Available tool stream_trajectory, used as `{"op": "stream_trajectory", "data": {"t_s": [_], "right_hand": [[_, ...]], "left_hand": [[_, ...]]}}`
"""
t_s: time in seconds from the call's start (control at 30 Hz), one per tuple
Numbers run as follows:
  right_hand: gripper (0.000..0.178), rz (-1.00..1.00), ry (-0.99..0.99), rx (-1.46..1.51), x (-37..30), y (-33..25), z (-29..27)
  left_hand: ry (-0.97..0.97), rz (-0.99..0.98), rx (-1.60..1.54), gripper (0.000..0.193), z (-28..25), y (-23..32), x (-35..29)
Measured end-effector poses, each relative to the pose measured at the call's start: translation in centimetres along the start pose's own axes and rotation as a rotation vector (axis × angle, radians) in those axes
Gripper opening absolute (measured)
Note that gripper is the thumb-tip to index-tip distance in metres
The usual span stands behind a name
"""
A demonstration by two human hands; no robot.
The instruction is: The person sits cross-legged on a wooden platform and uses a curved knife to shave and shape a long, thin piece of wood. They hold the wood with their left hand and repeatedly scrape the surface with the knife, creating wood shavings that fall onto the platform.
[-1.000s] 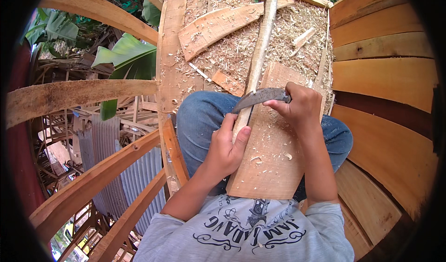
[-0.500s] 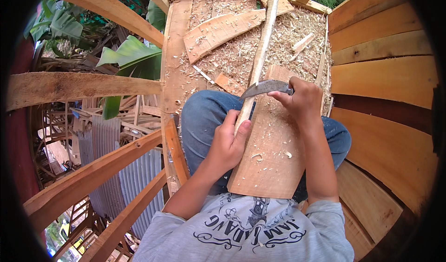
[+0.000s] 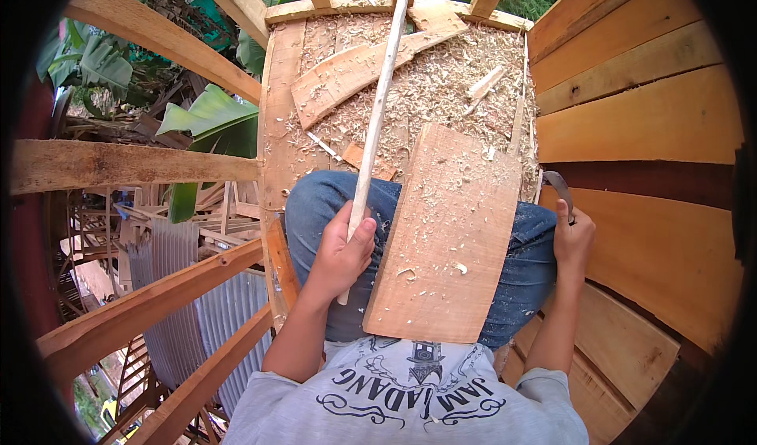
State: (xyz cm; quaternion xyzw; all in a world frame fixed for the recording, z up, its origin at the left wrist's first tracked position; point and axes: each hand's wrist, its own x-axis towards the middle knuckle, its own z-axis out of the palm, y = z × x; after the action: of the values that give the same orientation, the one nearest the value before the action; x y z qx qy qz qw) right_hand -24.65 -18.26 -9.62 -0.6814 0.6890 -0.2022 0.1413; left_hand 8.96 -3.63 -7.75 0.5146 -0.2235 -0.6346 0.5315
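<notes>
My left hand (image 3: 342, 249) is wrapped around a long, pale whittled stick (image 3: 382, 107) near its lower end. The stick rises steeply away from me, its far tip reaching the top of the view, and it is apart from the board. Out at the right, beside my knee, my right hand (image 3: 573, 236) grips a curved knife (image 3: 558, 183) with a dark blade; its handle is mostly hidden in the fist. A wide wooden board (image 3: 445, 240) lies across my lap between the two hands, with a few curled shavings on it.
Wood shavings (image 3: 441, 90) cover the plank floor in front. A curved wooden offcut (image 3: 351, 74) and a small split piece (image 3: 486, 82) lie among them. A plank wall (image 3: 631, 122) stands close at my right. Railing bars (image 3: 134, 165) run along the left, with corrugated sheets (image 3: 236, 319) beyond.
The knife has left the stick, carried by my right hand out to the right. My left hand has lifted the stick off the board's edge and shifted it left, more upright.
</notes>
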Motion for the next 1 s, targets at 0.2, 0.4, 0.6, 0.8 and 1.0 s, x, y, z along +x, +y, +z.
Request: {"op": "stream_trajectory", "data": {"t_s": [0.2,0.4,0.6,0.8,1.0], "right_hand": [[0.062,-0.042,-0.144,0.305,-1.7,-3.4,0.0],[0.046,-0.205,-0.268,0.419,-4.5,-8.5,-0.5],[0.043,-0.446,-0.251,0.418,-6.9,-8.8,-1.4],[0.055,-0.551,-0.114,0.353,-6.3,-8.5,-1.9],[0.068,-0.594,0.087,0.257,-4.5,-6.7,-1.8]], "left_hand": [[-0.133,-0.155,-0.128,0.025,1.5,2.3,-0.5],[-0.218,-0.211,-0.156,0.031,4.5,2.8,-1.5],[-0.22,-0.228,0.055,0.026,7.3,3.2,-2.7],[-0.319,-0.272,0.11,0.019,9.8,2.8,-3.8],[-0.289,-0.192,0.233,0.025,11.6,2.0,-4.7]]}}
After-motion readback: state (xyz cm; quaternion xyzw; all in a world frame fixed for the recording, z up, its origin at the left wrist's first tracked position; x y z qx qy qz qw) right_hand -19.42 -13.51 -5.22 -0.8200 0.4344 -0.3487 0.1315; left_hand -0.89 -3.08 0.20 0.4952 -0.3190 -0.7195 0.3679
